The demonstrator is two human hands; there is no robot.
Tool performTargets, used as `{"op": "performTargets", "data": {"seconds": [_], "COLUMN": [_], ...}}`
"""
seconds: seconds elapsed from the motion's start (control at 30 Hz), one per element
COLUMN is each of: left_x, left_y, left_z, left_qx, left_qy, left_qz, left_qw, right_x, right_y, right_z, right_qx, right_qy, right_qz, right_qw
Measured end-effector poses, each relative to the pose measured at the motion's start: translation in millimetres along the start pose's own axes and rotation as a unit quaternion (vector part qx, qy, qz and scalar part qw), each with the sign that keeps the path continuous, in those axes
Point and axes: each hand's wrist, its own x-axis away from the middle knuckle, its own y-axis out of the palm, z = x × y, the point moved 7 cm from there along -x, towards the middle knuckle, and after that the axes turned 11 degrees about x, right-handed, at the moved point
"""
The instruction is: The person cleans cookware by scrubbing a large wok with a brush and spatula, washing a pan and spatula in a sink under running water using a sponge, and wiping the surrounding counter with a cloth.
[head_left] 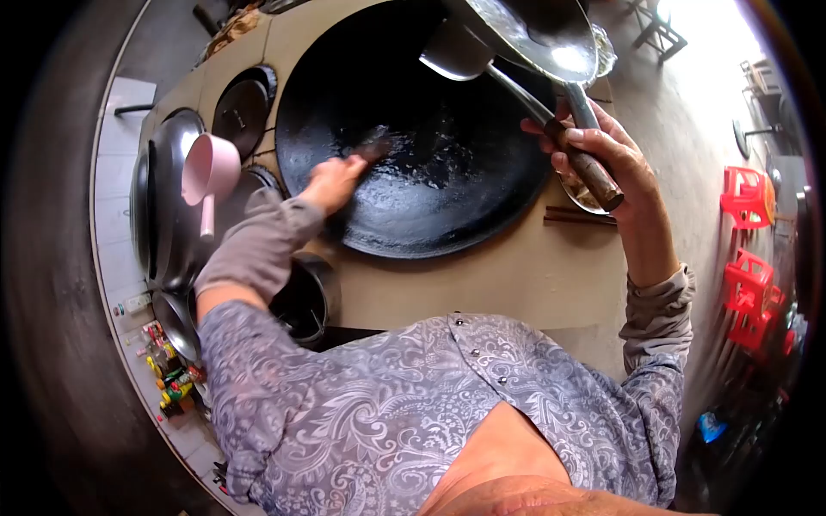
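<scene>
A big black wok point(413, 224), wet and shiny inside, is set into the stove top. Over its left part reaches my left hand point(335, 182), closed round a dark brown thing point(375, 146) that motion blurs too much to name surely. My right hand point(613, 153) is raised at the wok's right edge. It grips the wooden handle of a wok spatula point(456, 53) together with the handle of a large metal ladle point(559, 56). The spatula's blade and the ladle's bowl are both above the wok, and the ladle runs out of view at the top.
A pink dipper point(212, 168) rests on a large metal lid point(172, 172) at left. Round dark covers point(242, 116) lie nearby. A dark pot point(320, 297) stands near my left forearm. Chopsticks point(578, 215) and a partly hidden bowl point(583, 199) are at right. Red stools point(747, 198) stand beyond.
</scene>
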Motion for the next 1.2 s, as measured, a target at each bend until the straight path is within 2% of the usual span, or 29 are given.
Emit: {"op": "performTargets", "data": {"seconds": [0.03, 0.07, 0.1, 0.13, 0.17, 0.2, 0.23, 0.27, 0.33, 0.37, 0.4, 0.43, 0.47, 0.53, 0.6, 0.63, 0.67, 0.7, 0.73, 0.77, 0.8, 0.83, 0.87, 0.97, 1.0, 1.03, 1.07, 1.13, 1.2], "left_x": [5, 8, -6, -37, -65, -99, -134, -165, -199, -199, -201, -192, -187, -118, -45, -18, -2, 0, 5, 10, -3, -15, -22, -37, -42, -58, -74, -103, -101], "left_y": [5, -13, -8, -1, -12, -35, -40, -42, -56, -71, -69, -67, -37, -27, -21, -28, -32, -18, -29, -62, -53, -55, -63, -87, -83, -69, -42, -7, -29], "left_z": [-25, -41, -63, -82, -89, -86, -71, -64, -11, 24, 55, 85, 110, 139, 125, 107, 84, 54, 31, 21, -3, -12, -5, 63, 83, 98, 96, 65, 49], "left_qx": [-0.049, -0.036, -0.092, -0.100, -0.070, -0.031, 0.030, 0.168, 0.298, 0.334, 0.360, 0.372, 0.380, 0.381, 0.315, 0.229, 0.223, 0.178, 0.116, 0.136, 0.153, 0.166, 0.172, 0.171, 0.170, 0.168, 0.092, 0.147, 0.219], "left_qy": [-0.080, -0.151, -0.155, -0.079, -0.176, -0.200, -0.212, -0.218, -0.146, -0.079, -0.060, 0.001, 0.102, 0.157, 0.202, 0.154, 0.135, 0.068, 0.029, 0.029, -0.039, -0.063, -0.059, 0.034, 0.044, 0.004, 0.039, 0.037, 0.007], "left_qz": [0.011, -0.014, 0.085, 0.207, 0.140, 0.172, 0.105, 0.123, 0.165, 0.117, 0.066, 0.079, 0.092, -0.043, -0.112, -0.162, -0.152, -0.159, -0.106, -0.061, -0.111, -0.100, -0.069, 0.044, 0.049, 0.011, 0.117, 0.149, 0.055], "left_qw": [0.996, 0.988, 0.980, 0.970, 0.972, 0.964, 0.971, 0.954, 0.929, 0.932, 0.929, 0.925, 0.915, 0.910, 0.921, 0.947, 0.954, 0.969, 0.987, 0.988, 0.981, 0.979, 0.981, 0.984, 0.983, 0.986, 0.988, 0.977, 0.974], "right_x": [1, 2, 2, 3, 5, 4, 2, 2, 0, 0, -1, -3, -5, -9, -11, -14, -14, -14, -15, -16, -16, -15, -12, -12, -9, -7, -4, 4, 5], "right_y": [-1, -2, -2, -3, -5, -8, -11, -14, -14, -13, -11, -13, -15, -18, -16, -15, -12, -10, -5, -2, 1, 5, 9, 6, 9, 12, 14, 13, 17], "right_z": [1, 0, 0, -1, 0, 2, 2, 2, 3, 4, 6, 12, 21, 42, 65, 75, 85, 95, 106, 114, 120, 124, 126, 132, 132, 132, 133, 132, 124], "right_qx": [0.002, 0.002, 0.005, 0.004, -0.003, -0.009, -0.012, -0.016, -0.027, -0.035, -0.056, -0.065, -0.076, -0.119, -0.167, -0.188, -0.217, -0.236, -0.255, -0.273, -0.273, -0.271, -0.270, -0.271, -0.273, -0.276, -0.294, -0.311, -0.315], "right_qy": [-0.002, -0.003, -0.006, -0.008, -0.006, -0.007, -0.008, -0.004, 0.007, 0.014, 0.023, 0.034, 0.046, 0.069, 0.098, 0.112, 0.141, 0.159, 0.177, 0.193, 0.202, 0.211, 0.218, 0.235, 0.237, 0.238, 0.241, 0.242, 0.234], "right_qz": [-0.001, -0.001, -0.001, 0.001, 0.005, 0.007, 0.007, 0.014, 0.020, 0.018, 0.009, 0.011, 0.016, 0.018, 0.012, 0.009, 0.004, 0.000, -0.003, -0.006, 0.000, 0.002, 0.004, 0.029, 0.035, 0.042, 0.047, 0.038, 0.035], "right_qw": [1.000, 1.000, 1.000, 1.000, 1.000, 1.000, 1.000, 1.000, 0.999, 0.999, 0.998, 0.997, 0.996, 0.990, 0.981, 0.976, 0.966, 0.959, 0.951, 0.943, 0.941, 0.939, 0.938, 0.933, 0.932, 0.930, 0.924, 0.918, 0.919]}}
